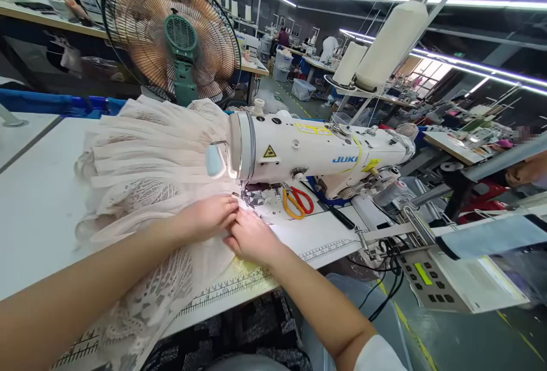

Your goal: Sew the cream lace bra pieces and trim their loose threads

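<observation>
A white sewing machine (316, 154) stands on the table, its needle end just beyond my fingers. Gathered cream fabric with lace panels (149, 154) spreads left of the machine and drapes over the table's front edge. My left hand (209, 217) is closed on the fabric close to the presser foot. Right beside it, my right hand (252, 237) pinches the same fabric, its fingers touching those of the left. The cloth edge between the fingertips is mostly hidden by the hands.
Scissors with red and orange handles (298, 201) lie under the machine arm, near a black-handled tool (342, 217). A measuring tape strip (231, 286) runs along the table's front. Behind stands a large fan (179, 35). A control box (453, 280) hangs at the right, below thread cones (393, 43).
</observation>
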Tool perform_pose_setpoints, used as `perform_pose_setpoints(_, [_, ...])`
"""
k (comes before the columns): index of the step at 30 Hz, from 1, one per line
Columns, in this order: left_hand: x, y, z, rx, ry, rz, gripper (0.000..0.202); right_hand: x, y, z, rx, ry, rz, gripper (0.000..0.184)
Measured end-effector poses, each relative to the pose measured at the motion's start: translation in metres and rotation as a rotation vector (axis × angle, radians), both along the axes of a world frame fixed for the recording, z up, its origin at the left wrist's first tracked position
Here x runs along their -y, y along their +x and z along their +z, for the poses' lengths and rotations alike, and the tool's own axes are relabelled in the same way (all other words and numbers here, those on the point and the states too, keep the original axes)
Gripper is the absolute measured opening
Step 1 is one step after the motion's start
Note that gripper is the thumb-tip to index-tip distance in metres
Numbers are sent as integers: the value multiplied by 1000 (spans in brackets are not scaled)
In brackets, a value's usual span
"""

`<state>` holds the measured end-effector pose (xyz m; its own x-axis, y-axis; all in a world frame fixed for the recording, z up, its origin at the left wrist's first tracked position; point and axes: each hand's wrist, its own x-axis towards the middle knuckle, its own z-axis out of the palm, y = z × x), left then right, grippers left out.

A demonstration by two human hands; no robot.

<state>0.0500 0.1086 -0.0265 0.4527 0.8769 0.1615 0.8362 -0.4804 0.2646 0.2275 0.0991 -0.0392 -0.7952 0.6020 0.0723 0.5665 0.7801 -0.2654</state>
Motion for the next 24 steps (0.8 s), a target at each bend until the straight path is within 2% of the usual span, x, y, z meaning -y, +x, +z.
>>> perform_pose_setpoints(4, [18, 4, -8, -26, -107, 12, 49, 3, 5, -5, -54, 40, -11, 38])
perform_pose_setpoints(13, [8, 2, -11, -116, -135, 9, 50, 17, 39, -22, -299, 201, -53, 22])
perform_pose_setpoints(24, [5, -4, -5, -103, -130, -39, 48, 19, 40, -25, -356, 262, -34, 11])
